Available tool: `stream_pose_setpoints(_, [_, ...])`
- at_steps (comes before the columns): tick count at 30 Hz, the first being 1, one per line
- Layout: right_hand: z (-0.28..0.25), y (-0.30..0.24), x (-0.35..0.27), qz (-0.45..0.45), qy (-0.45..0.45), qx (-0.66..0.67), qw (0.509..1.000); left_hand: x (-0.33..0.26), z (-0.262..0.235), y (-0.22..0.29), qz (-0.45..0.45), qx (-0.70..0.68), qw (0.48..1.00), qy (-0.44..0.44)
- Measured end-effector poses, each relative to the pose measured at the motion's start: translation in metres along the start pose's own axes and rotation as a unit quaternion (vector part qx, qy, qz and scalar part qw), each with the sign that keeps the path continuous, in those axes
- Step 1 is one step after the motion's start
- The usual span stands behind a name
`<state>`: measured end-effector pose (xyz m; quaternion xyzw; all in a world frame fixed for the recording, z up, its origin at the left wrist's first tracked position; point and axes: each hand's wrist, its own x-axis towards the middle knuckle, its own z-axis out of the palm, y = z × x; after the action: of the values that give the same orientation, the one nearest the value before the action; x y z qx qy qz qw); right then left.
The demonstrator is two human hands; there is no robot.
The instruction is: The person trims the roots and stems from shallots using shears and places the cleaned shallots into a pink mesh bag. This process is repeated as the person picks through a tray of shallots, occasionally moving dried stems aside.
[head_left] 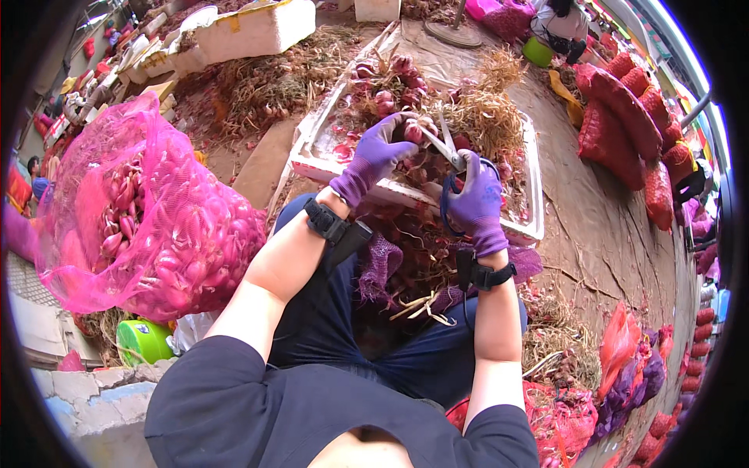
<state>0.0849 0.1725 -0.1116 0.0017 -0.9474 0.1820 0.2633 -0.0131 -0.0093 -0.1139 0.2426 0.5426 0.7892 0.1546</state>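
In a purple glove, my left hand (373,154) is closed on a reddish garlic bulb (413,132) above a white foam tray (538,187). My right hand (477,200), gloved the same way, grips scissors (449,148) with dark blue handles. Their blades are parted and point at the bulb. Behind my left hand, more purple-red garlic bulbs (384,101) lie in the tray. Dry straw-like stems (493,117) are heaped on its right side. Between my knees is a purple mesh bag (380,267) with trimmed roots and stalks about it.
A large pink mesh bag (199,226) full of peeled-looking bulbs stands at my left, above a green stool (143,342). White foam boxes (261,33) lie far left. Stuffed red sacks (612,136) are piled at right. A person (562,27) sits far back right.
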Motion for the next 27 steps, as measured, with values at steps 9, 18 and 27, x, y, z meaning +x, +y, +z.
stream_pose_setpoints(9, [-0.001,-0.003,0.001,-0.041,0.001,0.035,0.999,0.002,-0.019,-0.004,0.012,0.01,0.998,-0.056])
stream_pose_setpoints(18, [0.004,-0.001,0.0,-0.045,-0.039,0.16,0.985,0.0,-0.026,-0.002,-0.054,-0.07,0.994,-0.06])
stream_pose_setpoints(27, [-0.003,0.009,-0.004,0.004,-0.078,0.176,0.981,0.0,-0.027,0.0,-0.12,-0.19,0.973,-0.049])
